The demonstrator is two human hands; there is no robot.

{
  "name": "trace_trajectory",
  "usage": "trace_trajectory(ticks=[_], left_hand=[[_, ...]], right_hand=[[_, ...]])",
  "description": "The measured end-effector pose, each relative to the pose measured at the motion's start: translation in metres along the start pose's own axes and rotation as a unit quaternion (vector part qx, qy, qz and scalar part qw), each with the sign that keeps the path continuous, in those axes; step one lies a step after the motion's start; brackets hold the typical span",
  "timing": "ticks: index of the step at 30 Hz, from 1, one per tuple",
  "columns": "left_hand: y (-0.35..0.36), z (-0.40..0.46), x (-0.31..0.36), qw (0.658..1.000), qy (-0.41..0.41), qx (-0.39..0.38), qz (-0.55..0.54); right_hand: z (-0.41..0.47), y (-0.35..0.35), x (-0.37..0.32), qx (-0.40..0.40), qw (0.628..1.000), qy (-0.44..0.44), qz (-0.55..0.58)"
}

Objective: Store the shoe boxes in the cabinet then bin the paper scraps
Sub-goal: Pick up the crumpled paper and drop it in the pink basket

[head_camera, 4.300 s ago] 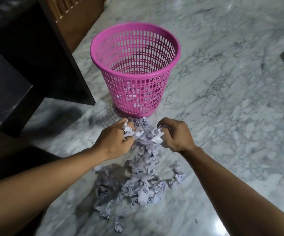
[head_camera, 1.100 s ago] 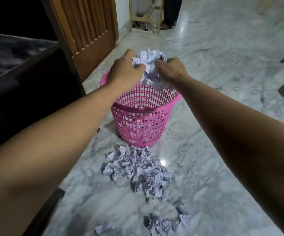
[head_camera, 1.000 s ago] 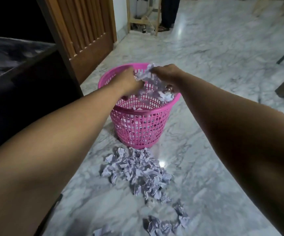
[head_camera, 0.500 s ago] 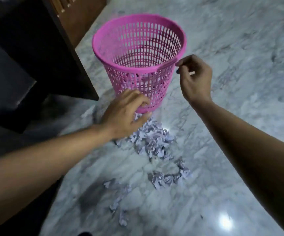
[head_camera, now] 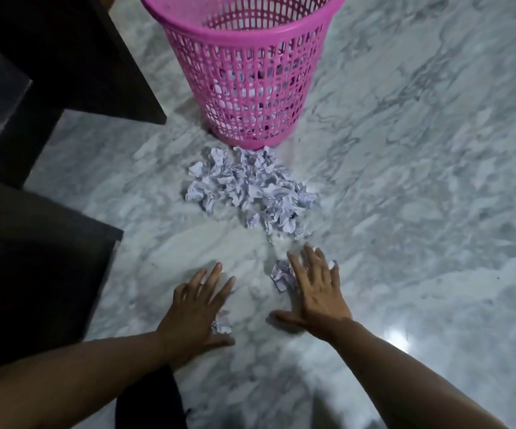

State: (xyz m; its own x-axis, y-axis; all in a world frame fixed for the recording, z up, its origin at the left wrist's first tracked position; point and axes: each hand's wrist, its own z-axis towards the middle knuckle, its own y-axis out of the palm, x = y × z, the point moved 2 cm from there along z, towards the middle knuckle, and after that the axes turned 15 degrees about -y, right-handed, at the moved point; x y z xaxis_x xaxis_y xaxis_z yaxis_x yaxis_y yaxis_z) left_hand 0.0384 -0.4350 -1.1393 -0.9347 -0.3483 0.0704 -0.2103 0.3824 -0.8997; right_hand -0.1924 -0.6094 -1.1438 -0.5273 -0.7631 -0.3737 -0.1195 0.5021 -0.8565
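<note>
**Dim room, one glare spot, soft motion blur**

The view is dim and cool, with a bluish-grey cast over the marble floor. A bright white glare patch sits on the polished floor at the lower right, a reflection of a light overhead. The dark furniture on the left falls into near-black with almost no detail. The left hand and right hand look slightly smeared, and the paper scraps are soft at the edges. The pink basket flares wider toward the top edge, a wide-angle stretch. Grain and softness run throughout.
</note>
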Motion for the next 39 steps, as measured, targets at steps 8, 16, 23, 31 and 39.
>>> trace_trajectory(ticks=[8, 16, 23, 31, 39], left_hand=[[-0.01, 0.05, 0.016, 0.992, 0.022, 0.12, 0.012], [-0.038, 0.088, 0.038, 0.993, -0.017, 0.076, -0.091], [-0.114, 0.112, 0.055, 0.975, 0.025, 0.108, -0.191], [-0.34, 0.143, 0.047, 0.81, 0.1, 0.428, -0.387], [-0.463, 0.231, 0.006, 0.91, -0.098, 0.3, -0.269]], right_hand=[[0.043, -0.002, -0.01, 0.11, 0.986, -0.064, -0.105], [0.07, -0.039, 0.013, 0.074, 0.994, -0.08, 0.007], [0.082, -0.112, 0.024, 0.265, 0.95, -0.061, 0.155], [0.123, -0.334, -0.009, 0.541, 0.765, -0.175, 0.304], [0.206, -0.462, -0.02, 0.391, 0.916, -0.084, 0.01]])
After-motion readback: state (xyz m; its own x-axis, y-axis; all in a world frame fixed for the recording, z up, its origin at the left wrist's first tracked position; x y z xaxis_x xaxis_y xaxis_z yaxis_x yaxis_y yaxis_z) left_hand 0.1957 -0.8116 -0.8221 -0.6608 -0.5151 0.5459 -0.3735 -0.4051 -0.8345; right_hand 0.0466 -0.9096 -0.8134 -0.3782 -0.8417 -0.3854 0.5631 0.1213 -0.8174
